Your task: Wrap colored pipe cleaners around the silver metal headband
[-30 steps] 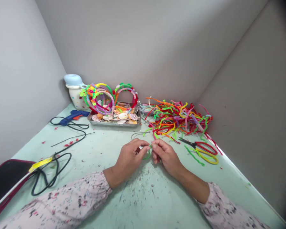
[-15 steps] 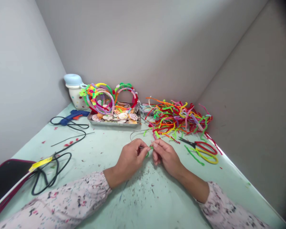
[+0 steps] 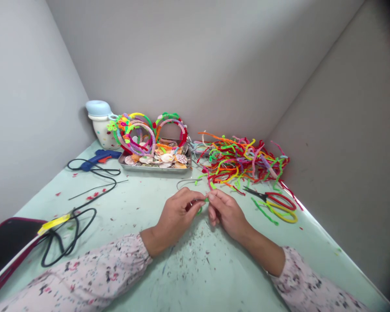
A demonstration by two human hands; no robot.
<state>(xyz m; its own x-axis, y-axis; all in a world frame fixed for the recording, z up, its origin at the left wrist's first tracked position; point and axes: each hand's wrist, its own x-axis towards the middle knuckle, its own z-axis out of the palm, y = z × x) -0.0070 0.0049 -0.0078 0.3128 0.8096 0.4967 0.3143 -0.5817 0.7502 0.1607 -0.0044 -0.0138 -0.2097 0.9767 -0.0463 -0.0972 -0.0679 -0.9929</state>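
Pinching a green strip (image 3: 199, 211) at 12 o'clock, left hand (image 3: 175, 216) and right hand (image 3: 228, 213) stay closed; less shows, probably gathered in.

Site, as I logged it from afar: a craft-making corner, whether in a workshop or a home I could not tell. Evidence I listed: plain grey walls (image 3: 182, 65) on three sides; one pale green desk (image 3: 214, 277), which was flecked with scraps; one metal tray (image 3: 154, 170) of seashells (image 3: 166, 158), where fuzzy, many-coloured headbands (image 3: 183, 138) stood; one heap of pipe cleaners (image 3: 243, 161); one pair of scissors (image 3: 267, 197); one blue glue gun (image 3: 97, 159).
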